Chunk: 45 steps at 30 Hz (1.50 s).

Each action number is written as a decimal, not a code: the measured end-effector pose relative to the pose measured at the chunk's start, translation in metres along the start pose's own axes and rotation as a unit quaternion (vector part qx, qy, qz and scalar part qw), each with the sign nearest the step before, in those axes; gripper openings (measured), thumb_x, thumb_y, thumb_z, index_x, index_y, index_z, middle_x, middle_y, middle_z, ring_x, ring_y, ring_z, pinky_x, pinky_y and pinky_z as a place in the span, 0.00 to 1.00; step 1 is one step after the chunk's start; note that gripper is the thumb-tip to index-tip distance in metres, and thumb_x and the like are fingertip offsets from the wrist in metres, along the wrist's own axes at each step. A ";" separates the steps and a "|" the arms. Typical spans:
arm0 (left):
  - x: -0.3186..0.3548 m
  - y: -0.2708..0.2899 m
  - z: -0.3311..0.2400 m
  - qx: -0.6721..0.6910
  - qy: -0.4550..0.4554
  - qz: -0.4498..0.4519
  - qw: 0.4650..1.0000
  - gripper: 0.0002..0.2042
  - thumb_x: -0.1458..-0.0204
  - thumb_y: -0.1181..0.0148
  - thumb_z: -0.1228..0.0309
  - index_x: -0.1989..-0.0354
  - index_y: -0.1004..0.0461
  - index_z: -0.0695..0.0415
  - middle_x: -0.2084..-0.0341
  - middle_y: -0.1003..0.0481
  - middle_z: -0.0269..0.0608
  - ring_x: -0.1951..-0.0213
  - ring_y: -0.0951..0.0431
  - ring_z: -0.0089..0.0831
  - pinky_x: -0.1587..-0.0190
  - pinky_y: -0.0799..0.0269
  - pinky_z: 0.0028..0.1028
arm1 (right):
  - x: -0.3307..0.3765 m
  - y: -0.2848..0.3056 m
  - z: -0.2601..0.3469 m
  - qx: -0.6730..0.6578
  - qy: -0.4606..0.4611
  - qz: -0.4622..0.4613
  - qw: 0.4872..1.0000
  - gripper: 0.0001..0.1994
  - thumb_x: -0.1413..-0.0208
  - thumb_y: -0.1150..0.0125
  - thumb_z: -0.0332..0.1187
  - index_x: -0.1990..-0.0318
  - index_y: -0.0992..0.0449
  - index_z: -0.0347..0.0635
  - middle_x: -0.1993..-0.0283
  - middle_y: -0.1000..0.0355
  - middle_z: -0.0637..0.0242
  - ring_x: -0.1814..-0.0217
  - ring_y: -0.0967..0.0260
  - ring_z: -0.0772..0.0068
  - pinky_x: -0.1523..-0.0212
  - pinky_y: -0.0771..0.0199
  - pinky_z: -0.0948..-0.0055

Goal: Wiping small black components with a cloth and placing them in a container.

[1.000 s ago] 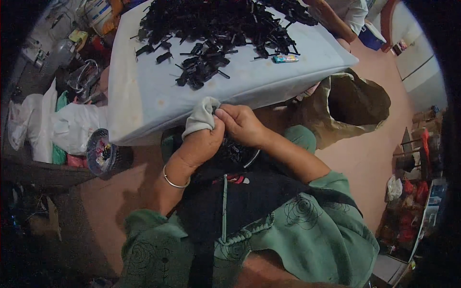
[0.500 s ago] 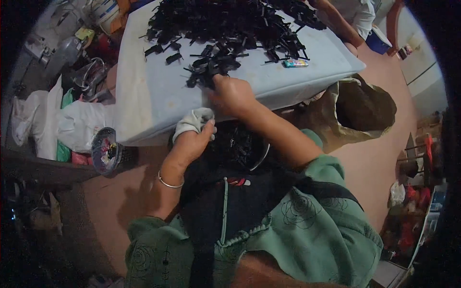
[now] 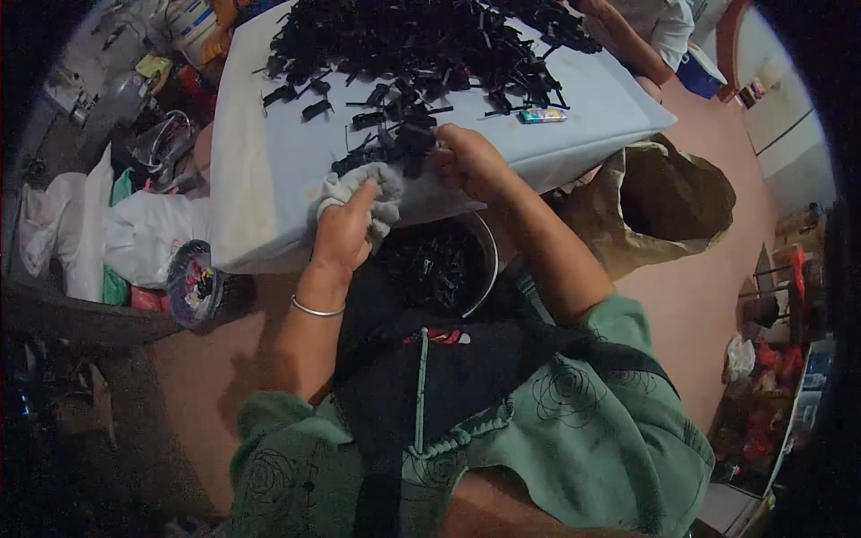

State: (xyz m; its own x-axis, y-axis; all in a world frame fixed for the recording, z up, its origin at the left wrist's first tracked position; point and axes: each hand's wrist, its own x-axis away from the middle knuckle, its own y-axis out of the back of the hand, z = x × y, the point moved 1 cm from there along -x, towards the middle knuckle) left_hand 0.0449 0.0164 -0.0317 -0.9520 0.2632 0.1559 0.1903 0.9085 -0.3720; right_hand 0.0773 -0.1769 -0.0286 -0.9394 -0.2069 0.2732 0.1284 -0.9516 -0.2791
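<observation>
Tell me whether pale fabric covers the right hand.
No, the right hand is bare; the pale fabric is at the left hand.

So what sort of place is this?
It looks like a small workroom, maybe in a home. Small black parts are heaped on a covered table, with an open brown sack beside it and a stuffed white bag to the left.

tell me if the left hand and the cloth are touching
Touching. The head view shows the cloth bunched against the left hand, whose thumb lies across it with no gap.
</observation>
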 end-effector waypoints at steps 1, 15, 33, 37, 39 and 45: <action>0.000 0.000 0.001 -0.002 -0.002 0.000 1.000 0.08 0.47 0.55 0.71 0.61 0.31 0.54 0.72 0.27 0.34 0.81 0.29 0.21 0.85 0.39 0.17 | 0.001 0.000 0.000 -0.032 -0.009 0.049 0.998 0.12 0.52 0.52 0.43 0.70 0.31 0.46 0.81 0.42 0.77 0.83 0.50 0.83 0.83 0.51 0.82; 0.025 -0.008 0.004 -0.029 0.042 0.151 0.987 0.09 0.50 0.48 0.72 0.60 0.33 0.57 0.73 0.32 0.31 0.76 0.32 0.18 0.79 0.34 0.18 | 0.046 -0.021 -0.008 0.215 0.091 0.150 0.961 0.11 0.52 0.47 0.38 0.71 0.32 0.39 0.79 0.40 0.79 0.76 0.43 0.85 0.77 0.42 0.80; 0.042 -0.035 -0.007 -0.284 -0.128 0.028 0.950 0.10 0.55 0.49 0.78 0.62 0.34 0.62 0.75 0.30 0.35 0.79 0.32 0.19 0.76 0.34 0.20 | 0.076 -0.034 -0.012 0.298 0.230 0.052 0.925 0.13 0.46 0.51 0.37 0.73 0.31 0.35 0.82 0.38 0.58 0.79 0.44 0.79 0.76 0.39 0.71; 0.037 -0.036 0.007 -0.280 -0.164 0.018 0.946 0.12 0.56 0.48 0.76 0.62 0.34 0.63 0.73 0.29 0.40 0.73 0.29 0.25 0.70 0.32 0.25 | 0.073 -0.038 -0.018 0.350 0.249 0.030 0.902 0.15 0.45 0.54 0.38 0.75 0.32 0.34 0.83 0.39 0.57 0.79 0.46 0.79 0.77 0.40 0.70; 0.033 -0.033 0.015 -0.370 -0.265 -0.008 0.891 0.12 0.56 0.48 0.75 0.62 0.33 0.62 0.73 0.28 0.42 0.71 0.28 0.28 0.68 0.32 0.26 | 0.070 -0.040 -0.028 0.266 0.249 0.006 0.931 0.15 0.45 0.54 0.37 0.76 0.33 0.33 0.84 0.40 0.57 0.79 0.47 0.78 0.77 0.40 0.70; 0.035 -0.038 0.010 -0.427 -0.287 -0.022 0.857 0.12 0.55 0.48 0.73 0.61 0.34 0.62 0.70 0.29 0.45 0.67 0.28 0.35 0.63 0.33 0.30 | 0.064 -0.041 -0.035 0.211 0.265 -0.006 0.941 0.14 0.46 0.52 0.37 0.75 0.33 0.33 0.82 0.39 0.60 0.77 0.47 0.79 0.76 0.40 0.70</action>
State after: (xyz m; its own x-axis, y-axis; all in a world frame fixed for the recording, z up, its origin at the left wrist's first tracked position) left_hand 0.0020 -0.0126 -0.0212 -0.8774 0.2424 -0.4140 0.0238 0.8838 0.4672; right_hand 0.0001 -0.1429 -0.0320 -0.9539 -0.1592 -0.2543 0.1260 -0.9818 0.1420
